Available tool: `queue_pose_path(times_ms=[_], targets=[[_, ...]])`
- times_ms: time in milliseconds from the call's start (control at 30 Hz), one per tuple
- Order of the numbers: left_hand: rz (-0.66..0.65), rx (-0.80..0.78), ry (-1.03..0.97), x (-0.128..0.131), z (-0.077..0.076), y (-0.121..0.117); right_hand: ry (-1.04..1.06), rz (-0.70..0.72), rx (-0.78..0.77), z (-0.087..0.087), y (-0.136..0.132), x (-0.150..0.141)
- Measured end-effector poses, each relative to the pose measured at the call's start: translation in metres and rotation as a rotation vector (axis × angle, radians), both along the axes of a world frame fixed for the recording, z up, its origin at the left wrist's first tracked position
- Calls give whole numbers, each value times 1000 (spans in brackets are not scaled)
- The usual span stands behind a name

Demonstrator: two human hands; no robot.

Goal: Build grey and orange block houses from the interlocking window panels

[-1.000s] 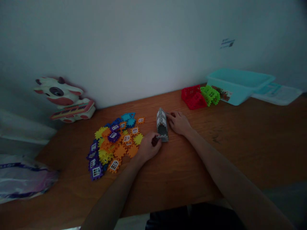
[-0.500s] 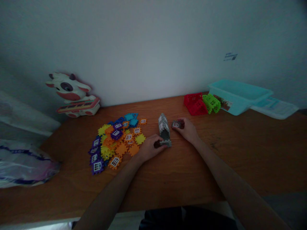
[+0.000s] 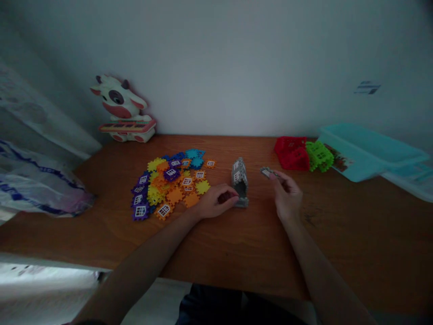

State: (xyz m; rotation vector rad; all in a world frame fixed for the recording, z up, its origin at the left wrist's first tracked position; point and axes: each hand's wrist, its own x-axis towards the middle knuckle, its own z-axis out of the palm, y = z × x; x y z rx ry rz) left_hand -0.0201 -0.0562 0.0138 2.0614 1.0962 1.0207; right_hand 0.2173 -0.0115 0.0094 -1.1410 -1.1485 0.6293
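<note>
A small grey structure of interlocking building tiles [image 3: 240,174], with white window panels, stands at the middle of the table, its near end open. My left hand [image 3: 216,201] is closed at that near end, thumb and fingertips on the low grey tile there. To the right, my right hand [image 3: 287,194] pinches a loose grey window tile [image 3: 266,172], tilted and apart from the structure. Left of my left hand lies a spread heap of orange, yellow, purple and blue tiles [image 3: 175,195], some with white windows.
Red [image 3: 292,153] and green [image 3: 319,156] tile structures stand at the back right beside a light-blue plastic bin [image 3: 363,153]. A toy cow with a keyboard [image 3: 128,127] sits at the back left. A clear plastic bag [image 3: 43,185] lies at the left edge of the wooden table [image 3: 237,253].
My right hand has moved right, away from the grey structure, and turned the grey tile to a flatter tilt. My left hand stays at the structure's near end. The head view has shifted.
</note>
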Motion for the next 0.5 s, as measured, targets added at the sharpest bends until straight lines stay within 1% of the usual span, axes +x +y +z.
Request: queue_pose_path(times_ms=[100, 200, 333, 400, 500], targets=[[8, -60, -86, 0, 0, 0, 31, 77, 94, 15, -16, -5], [12, -131, -193, -1, -1, 2, -48, 192, 178, 22, -29, -10], [9, -192, -325, -2, -1, 5, -212, 269, 160, 18, -33, -19], [5, -194, -356, -3, -1, 5, -213, 313, 146, 15, -32, -24], [8, -178, -369, -4, -1, 4, -145, 397, 92, 12, -28, -26]])
